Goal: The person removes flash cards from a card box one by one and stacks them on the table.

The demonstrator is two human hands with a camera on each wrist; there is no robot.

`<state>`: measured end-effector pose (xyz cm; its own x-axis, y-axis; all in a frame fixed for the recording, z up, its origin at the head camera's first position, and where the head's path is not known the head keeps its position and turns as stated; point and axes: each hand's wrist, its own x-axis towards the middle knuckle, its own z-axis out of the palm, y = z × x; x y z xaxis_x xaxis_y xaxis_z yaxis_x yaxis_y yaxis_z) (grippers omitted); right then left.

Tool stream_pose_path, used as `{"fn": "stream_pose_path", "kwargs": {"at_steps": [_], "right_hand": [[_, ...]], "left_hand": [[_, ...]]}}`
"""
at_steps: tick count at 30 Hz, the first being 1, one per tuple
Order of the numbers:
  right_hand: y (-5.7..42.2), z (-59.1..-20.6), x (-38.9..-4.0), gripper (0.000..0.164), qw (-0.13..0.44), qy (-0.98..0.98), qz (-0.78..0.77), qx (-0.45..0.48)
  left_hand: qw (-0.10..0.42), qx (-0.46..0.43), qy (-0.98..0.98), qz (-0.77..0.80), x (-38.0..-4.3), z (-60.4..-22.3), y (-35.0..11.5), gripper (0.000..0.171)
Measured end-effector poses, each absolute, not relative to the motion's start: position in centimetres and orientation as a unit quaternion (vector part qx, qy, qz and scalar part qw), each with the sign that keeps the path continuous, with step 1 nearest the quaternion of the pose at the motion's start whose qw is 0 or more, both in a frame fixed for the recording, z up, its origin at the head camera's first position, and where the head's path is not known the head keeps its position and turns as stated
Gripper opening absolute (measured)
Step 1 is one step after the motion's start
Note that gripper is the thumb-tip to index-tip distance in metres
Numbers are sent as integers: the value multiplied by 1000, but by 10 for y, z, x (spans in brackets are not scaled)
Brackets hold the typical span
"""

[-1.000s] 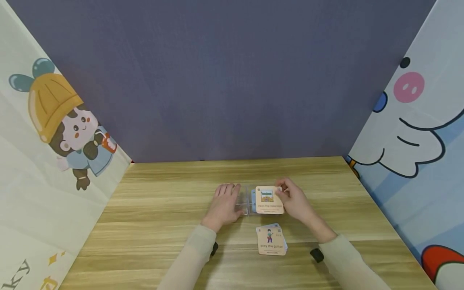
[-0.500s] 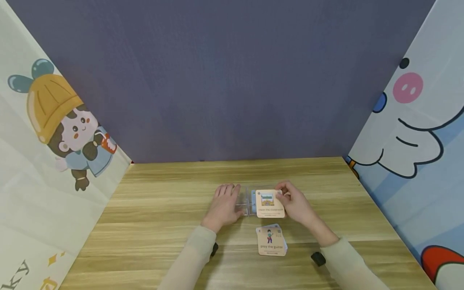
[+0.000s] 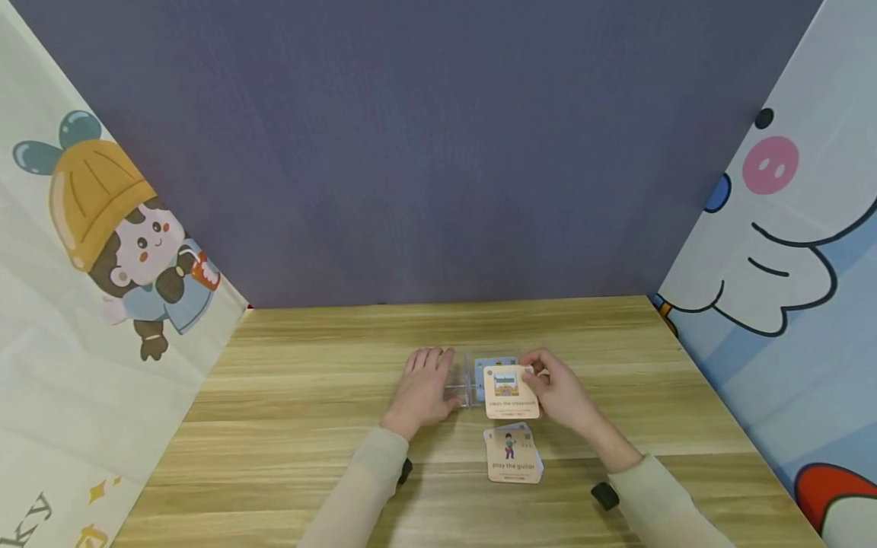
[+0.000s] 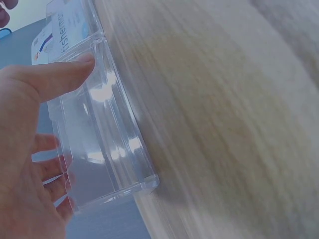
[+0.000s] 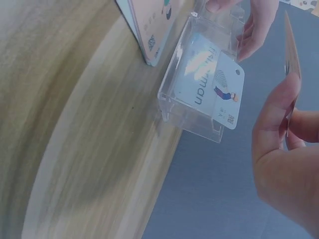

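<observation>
My right hand (image 3: 563, 390) pinches the upper right corner of a cream flash card (image 3: 510, 394) reading "clean the classroom"; the right wrist view has this card (image 5: 292, 52) nearly edge-on, between thumb and fingers. A clear plastic box (image 4: 107, 144) with two compartments stands on the table. My left hand (image 3: 423, 387) holds its left part, thumb on the near side and fingers along the far side. In the box's right compartment lies a blue "fisherman" card (image 5: 227, 94), partly covered by the cream card in the head view.
Closer to me than the box, a small card stack (image 3: 514, 458) lies on the wooden table (image 3: 288, 426), "play the guitar" on top. A dark panel (image 3: 438, 152) rises behind the table. Printed cloths (image 3: 103, 251) hang at both sides.
My right hand has drawn the "clean the classroom" card towards me, from over the box towards the stack, and more of the blue card shows. The left hand and box stay put.
</observation>
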<state>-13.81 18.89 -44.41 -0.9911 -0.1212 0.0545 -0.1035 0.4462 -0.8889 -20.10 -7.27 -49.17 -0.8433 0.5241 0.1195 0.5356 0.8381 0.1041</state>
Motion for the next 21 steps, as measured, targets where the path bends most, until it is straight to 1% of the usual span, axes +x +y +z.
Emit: {"fn": "stream_pose_path", "kwargs": {"at_steps": [11,21], "right_hand": [[189,-447,-134,23,15,849,-525,-58],[187,-450,-130,20,26,851,-522,-56]], "left_hand": [[31,-274,-959,-70,-201,-489,-74,98],[32,-272,-959,-69,-201,-490,-74,97]]}}
